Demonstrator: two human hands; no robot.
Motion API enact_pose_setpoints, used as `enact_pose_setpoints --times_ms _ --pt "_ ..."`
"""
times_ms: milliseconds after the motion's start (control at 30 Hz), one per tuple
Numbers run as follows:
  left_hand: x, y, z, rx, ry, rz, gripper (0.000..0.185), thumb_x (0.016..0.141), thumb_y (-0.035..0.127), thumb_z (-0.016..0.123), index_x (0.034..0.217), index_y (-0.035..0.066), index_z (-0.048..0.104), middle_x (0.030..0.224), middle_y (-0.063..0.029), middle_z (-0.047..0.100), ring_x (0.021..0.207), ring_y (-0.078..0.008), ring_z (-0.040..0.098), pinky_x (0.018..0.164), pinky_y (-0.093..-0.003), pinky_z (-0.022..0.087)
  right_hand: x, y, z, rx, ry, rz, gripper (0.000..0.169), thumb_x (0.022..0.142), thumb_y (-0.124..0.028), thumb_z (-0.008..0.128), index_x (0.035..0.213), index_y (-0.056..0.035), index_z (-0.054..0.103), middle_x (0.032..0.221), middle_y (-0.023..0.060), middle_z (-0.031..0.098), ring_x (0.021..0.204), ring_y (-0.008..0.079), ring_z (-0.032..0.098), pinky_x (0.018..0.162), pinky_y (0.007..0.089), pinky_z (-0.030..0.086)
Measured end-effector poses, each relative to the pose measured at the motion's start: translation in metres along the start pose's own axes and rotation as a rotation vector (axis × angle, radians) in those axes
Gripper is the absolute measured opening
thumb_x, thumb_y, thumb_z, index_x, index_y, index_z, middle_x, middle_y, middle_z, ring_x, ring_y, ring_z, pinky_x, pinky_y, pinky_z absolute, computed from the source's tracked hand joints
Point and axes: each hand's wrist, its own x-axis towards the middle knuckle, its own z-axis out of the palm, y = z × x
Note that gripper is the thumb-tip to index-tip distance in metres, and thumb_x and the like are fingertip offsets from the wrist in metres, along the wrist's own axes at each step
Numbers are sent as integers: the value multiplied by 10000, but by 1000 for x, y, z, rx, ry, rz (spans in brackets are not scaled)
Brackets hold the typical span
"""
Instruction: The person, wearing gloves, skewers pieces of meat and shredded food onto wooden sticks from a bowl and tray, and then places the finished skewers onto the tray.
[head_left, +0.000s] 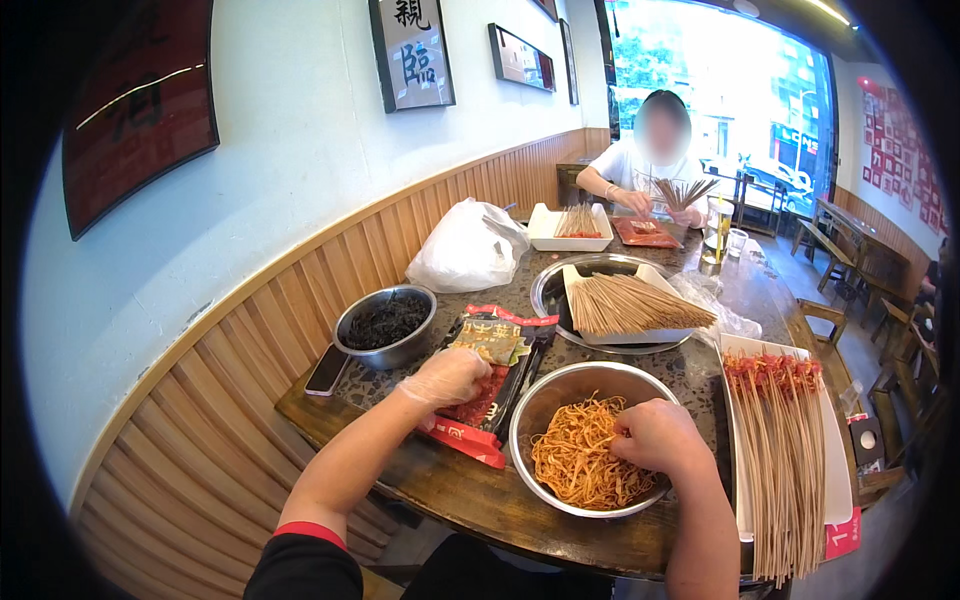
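My left hand, in a clear plastic glove, rests over a red and black printed food packet. Its fingertips are turned away, so whether it grips anything is hidden. Beyond it, a smaller printed pouch lies on the packet. My right hand reaches into a round metal bowl, its curled fingers touching orange shredded food strips. I cannot tell whether strips are pinched there. To the right, a white tray carries many thin wooden skewers with red and orange food at their far ends.
A metal bowl of dark shredded food, a phone and a white plastic bag stand along the left. Bundled skewers fill a tray on a round metal platter. Across the table, a person holds sticks.
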Motion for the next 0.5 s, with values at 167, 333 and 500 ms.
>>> enact_pose_setpoints --times_ms 167,333,500 --pt "8 4 4 82 -119 -122 212 684 90 617 882 68 692 875 -179 658 865 -356 630 756 -427 499 1 -1 3 35 83 -21 190 719 -256 606 760 -94 696 761 129 672 783 318 655 728 426 520" --pt "-3 -16 -1 -127 -27 -91 179 767 98 576 897 30 679 859 -191 657 844 -352 636 761 -391 506 4 2 12 39 98 -13 180 724 -251 601 768 -105 697 780 122 676 793 312 657 724 433 520" --pt "-8 -20 -14 -173 -23 -134 173 775 80 576 914 12 652 840 -196 653 800 -333 636 732 -380 502 3 2 11 61 131 -11 178 730 -246 595 764 -105 700 769 126 675 788 316 656 720 432 521"
